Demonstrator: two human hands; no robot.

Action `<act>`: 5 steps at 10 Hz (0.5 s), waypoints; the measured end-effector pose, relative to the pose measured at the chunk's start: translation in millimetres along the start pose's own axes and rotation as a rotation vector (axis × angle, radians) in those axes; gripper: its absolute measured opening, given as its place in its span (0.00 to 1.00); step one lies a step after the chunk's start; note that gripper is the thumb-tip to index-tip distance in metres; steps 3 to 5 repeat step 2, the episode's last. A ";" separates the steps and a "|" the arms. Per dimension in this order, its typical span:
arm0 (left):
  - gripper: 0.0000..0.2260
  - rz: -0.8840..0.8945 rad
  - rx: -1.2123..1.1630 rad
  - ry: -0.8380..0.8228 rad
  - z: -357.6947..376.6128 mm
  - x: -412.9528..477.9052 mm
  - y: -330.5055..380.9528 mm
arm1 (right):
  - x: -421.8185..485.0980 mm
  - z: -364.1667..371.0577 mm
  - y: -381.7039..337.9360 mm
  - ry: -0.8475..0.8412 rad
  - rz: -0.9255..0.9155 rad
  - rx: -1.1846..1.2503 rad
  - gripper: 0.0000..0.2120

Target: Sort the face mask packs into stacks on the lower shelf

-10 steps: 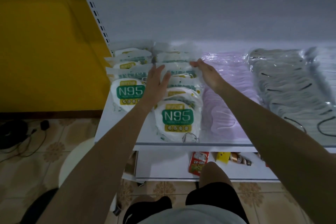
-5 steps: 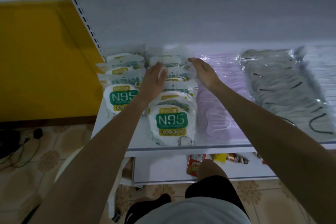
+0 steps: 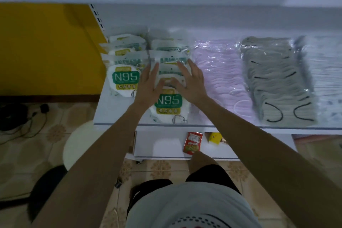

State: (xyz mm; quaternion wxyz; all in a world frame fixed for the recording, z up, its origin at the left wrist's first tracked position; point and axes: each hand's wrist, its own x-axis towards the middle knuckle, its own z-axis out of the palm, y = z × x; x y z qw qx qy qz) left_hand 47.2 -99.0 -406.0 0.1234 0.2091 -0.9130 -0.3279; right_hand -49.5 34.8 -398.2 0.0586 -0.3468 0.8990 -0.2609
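Resting flat on the right-hand row of N95 packs (image 3: 168, 103), left of centre in the frame: left hand (image 3: 149, 87) and right hand (image 3: 192, 84), side by side, thumbs nearly meeting. Gripped nothing; held fingers straight and slightly spread, palms down on the overlapping packs. Lay lined up front to back on the white shelf (image 3: 114, 114), with a second row of N95 packs (image 3: 125, 79) further left, just beside the left hand. Showed, right of the hands on the same shelf, a clear bag of pink masks (image 3: 222, 72), then a bag of grey masks (image 3: 277, 79) with black ear loops. Carried, below the front edge, on a lower white shelf (image 3: 162, 146), a red sachet (image 3: 192, 142) and a yellow item (image 3: 214, 137). Filled the upper left of the frame with a yellow wall (image 3: 46, 48).
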 end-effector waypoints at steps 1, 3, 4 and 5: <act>0.27 -0.018 0.041 0.040 -4.8 -6.1 10.4 | -14.2 -17.9 9.0 -0.040 -0.031 0.023 0.41; 0.25 -0.078 0.055 0.071 -11.7 -19.7 16.4 | -29.6 -33.2 22.7 -0.120 -0.070 0.028 0.41; 0.25 -0.078 0.055 0.071 -11.7 -19.7 16.4 | -29.6 -33.2 22.7 -0.120 -0.070 0.028 0.41; 0.25 -0.078 0.055 0.071 -11.7 -19.7 16.4 | -29.6 -33.2 22.7 -0.120 -0.070 0.028 0.41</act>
